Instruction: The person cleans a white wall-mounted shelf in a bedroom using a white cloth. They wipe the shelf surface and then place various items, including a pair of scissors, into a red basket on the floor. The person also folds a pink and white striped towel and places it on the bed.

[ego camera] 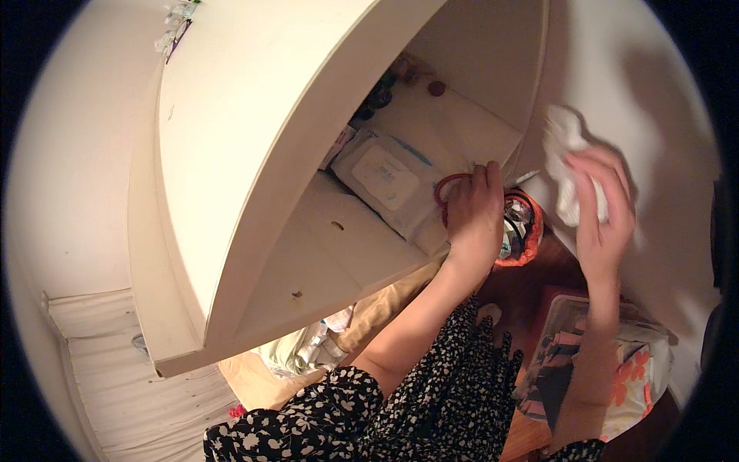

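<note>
My left hand (476,211) is at the open edge of a white cabinet shelf (323,248), its fingers closed on a dark red ring-shaped band (443,189). Beside that hand lies a pale soft pack of wipes (385,176) with a closed lid. On the right, my right hand (606,202) holds a crumpled white cloth or wipe (568,167) near the wall, somewhat blurred. Between the hands, lower down, stands a bin with an orange liner (534,231), holding small litter.
Dark round items (375,98) sit deeper in the cabinet, near a dark red disc (436,88). A clear storage box (554,346) with folded textiles stands low on the right. Below the shelf lie bundled cloths (312,346). The cabinet's curved panel (277,156) rises on the left.
</note>
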